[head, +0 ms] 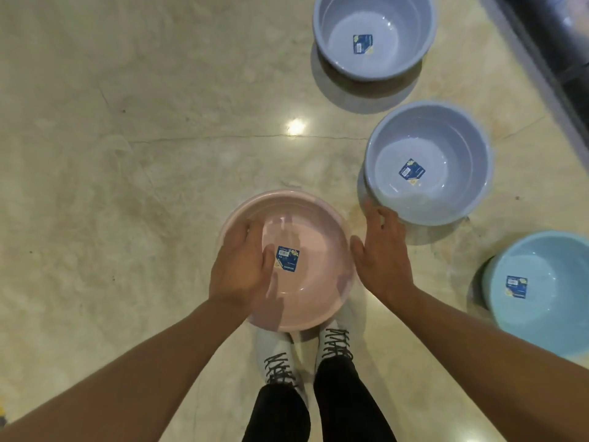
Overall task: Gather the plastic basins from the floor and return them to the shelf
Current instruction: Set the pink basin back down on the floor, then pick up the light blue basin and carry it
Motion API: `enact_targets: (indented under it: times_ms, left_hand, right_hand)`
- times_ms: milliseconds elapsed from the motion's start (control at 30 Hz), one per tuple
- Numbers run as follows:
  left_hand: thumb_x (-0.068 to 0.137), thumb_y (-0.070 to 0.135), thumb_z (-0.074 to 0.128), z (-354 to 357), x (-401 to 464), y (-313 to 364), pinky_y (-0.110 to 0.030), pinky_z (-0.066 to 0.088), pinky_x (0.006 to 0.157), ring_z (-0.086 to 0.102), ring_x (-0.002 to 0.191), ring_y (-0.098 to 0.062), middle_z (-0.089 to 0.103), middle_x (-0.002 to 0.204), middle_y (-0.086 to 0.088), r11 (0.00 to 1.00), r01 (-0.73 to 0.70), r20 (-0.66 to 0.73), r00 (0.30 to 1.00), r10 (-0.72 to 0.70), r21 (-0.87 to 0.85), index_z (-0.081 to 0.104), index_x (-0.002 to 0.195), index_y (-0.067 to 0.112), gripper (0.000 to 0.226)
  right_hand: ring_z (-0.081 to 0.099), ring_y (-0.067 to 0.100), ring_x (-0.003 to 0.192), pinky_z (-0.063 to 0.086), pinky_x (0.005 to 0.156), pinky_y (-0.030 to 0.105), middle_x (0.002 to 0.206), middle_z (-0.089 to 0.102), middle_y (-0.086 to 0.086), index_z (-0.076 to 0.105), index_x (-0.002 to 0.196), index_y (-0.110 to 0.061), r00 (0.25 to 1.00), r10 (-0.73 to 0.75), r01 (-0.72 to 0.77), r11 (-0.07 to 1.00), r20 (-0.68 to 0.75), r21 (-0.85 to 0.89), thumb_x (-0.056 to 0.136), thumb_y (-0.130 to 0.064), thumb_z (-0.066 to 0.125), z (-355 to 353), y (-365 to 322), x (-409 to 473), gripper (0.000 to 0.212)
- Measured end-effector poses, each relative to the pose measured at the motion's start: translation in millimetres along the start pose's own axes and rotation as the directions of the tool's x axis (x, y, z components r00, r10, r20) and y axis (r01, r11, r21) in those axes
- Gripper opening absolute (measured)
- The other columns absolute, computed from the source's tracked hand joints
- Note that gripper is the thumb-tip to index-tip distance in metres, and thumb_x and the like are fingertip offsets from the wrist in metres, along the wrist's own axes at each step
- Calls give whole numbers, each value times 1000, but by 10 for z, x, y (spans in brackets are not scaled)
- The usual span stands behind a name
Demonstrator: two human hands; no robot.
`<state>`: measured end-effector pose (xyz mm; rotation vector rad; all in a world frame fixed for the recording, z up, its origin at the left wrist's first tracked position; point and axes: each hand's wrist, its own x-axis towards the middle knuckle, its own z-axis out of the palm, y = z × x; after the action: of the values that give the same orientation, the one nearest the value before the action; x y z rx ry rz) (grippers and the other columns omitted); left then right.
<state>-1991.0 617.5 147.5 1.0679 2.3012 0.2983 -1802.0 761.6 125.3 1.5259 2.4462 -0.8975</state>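
Note:
A pink basin (314,240) with a blue label in its bottom stands on the floor just in front of my feet. My left hand (239,266) is over its left rim with fingers loosely curled and the thumb above the inside; I cannot tell if it touches. My right hand (382,250) is spread open beside the right rim, holding nothing. Two grey-blue basins stand to the right, one near (462,138) and one far (331,33). A light blue basin (551,250) stands at the right edge.
The glossy marble floor (143,154) stretches wide to the left. A dark shelf base (561,52) runs along the top right corner. My white laced shoes (277,352) stand right behind the pink basin.

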Motion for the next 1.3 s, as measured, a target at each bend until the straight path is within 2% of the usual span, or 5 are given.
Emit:
enact_targets:
  times_ms: [233,333,800,1200,1300]
  left_hand:
    - [99,26,54,-177,46,1347,-26,37,74,59,107,-27,56,134,-10,947,-314,30,949,312,67,26,158,16,65]
    - [101,27,50,-70,16,2076,-36,42,89,47,119,-29,49,134,-9,923,-384,51,922,384,-12,25,158,23,63]
    - [99,45,34,2183,-190,4669,-45,45,90,47,120,-28,51,132,-3,896,-444,224,877,425,36,20,155,42,58]
    - [101,41,46,4199,633,4322,-55,43,100,37,134,-42,32,153,-15,782,-533,417,822,389,322,4,160,33,73]
    - [101,32,50,4458,696,4134,-57,52,87,53,117,-42,32,152,-11,810,-518,411,824,389,273,-1,160,31,78]
  right_hand:
    - [42,42,123,37,100,46,145,42,21,29,159,-14,957,203,-178,975,-209,130,98,-21,60,-1064,709,-528,68]
    - [42,43,125,36,103,49,143,43,22,34,157,-16,914,297,-263,952,-277,153,99,-21,57,-1465,1309,-783,63]
    - [37,28,129,48,98,41,149,33,9,23,159,-35,758,634,-570,757,-152,318,102,-36,52,-1914,4228,-1631,64]
    - [36,38,131,43,97,49,156,22,17,1,161,-35,597,799,-771,597,-76,222,102,-40,48,-481,6020,-1342,76]
    - [49,31,119,51,77,44,152,26,8,-11,157,-42,566,823,-778,549,-38,304,102,-34,47,-95,6141,-1351,81]
